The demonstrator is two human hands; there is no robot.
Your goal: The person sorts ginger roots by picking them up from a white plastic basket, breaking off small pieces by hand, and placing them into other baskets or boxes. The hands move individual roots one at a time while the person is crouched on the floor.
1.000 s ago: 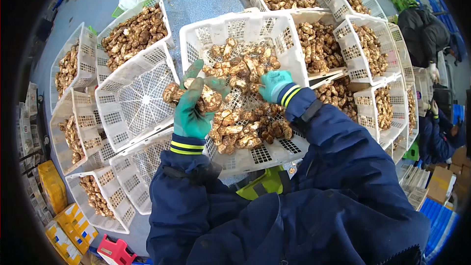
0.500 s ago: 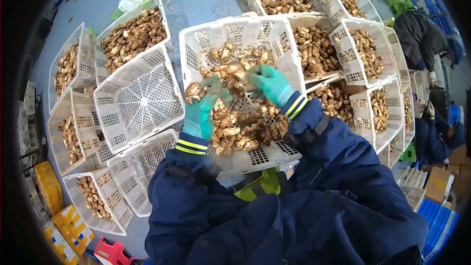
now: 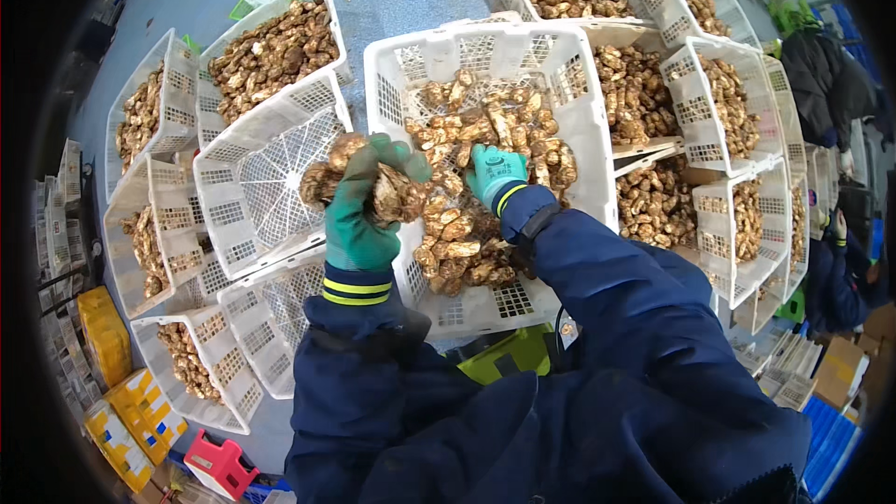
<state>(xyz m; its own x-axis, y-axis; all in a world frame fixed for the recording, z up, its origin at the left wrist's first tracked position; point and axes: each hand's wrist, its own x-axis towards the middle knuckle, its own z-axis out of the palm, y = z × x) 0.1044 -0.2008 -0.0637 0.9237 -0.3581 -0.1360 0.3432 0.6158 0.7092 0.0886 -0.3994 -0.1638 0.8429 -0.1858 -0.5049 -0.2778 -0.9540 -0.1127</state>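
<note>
A white plastic crate (image 3: 485,42) stands before me with thick brown-and-cream mushrooms (image 3: 457,252), matsutake by their look, spread on its slotted bottom. My left hand (image 3: 359,210), in a green glove, is closed round several mushrooms (image 3: 322,177) and holds them above the crate's left rim. Their caps stick out on both sides of the fingers. My right hand (image 3: 499,171), also gloved, reaches down among the mushrooms in the middle of the crate. Its fingers are curled against a mushroom (image 3: 465,154), and their tips are partly hidden.
To the left, an empty white crate (image 3: 271,168) stands next to a crate full of mushrooms (image 3: 271,61). Several more filled crates (image 3: 728,112) are stacked on the right. A pink stool (image 3: 219,462) is at the lower left. Another person (image 3: 826,84) works at the far right.
My left hand has risen and moved left, now with several mushrooms in it. My right hand has moved nearer to me and left, lower among the mushrooms. The whole view has shifted slightly.
</note>
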